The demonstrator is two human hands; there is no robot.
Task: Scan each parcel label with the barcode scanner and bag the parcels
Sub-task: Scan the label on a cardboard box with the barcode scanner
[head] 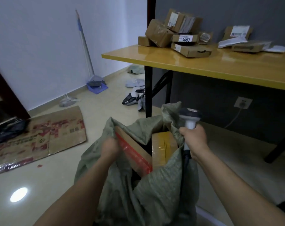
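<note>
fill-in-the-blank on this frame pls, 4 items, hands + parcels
1. The right hand holds the barcode ____.
2. The left hand grips the rim of the ____ sack.
3. The red-taped box sits ____ the sack.
4. Unbagged parcels lie on the yellow ____.

Missing words: scanner; green; inside; table.

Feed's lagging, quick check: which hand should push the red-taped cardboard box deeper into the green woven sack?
Left, probably. The left hand grips the red-taped cardboard box in the mouth of the green woven sack; the right hand holds the grey-and-white barcode scanner.
</note>
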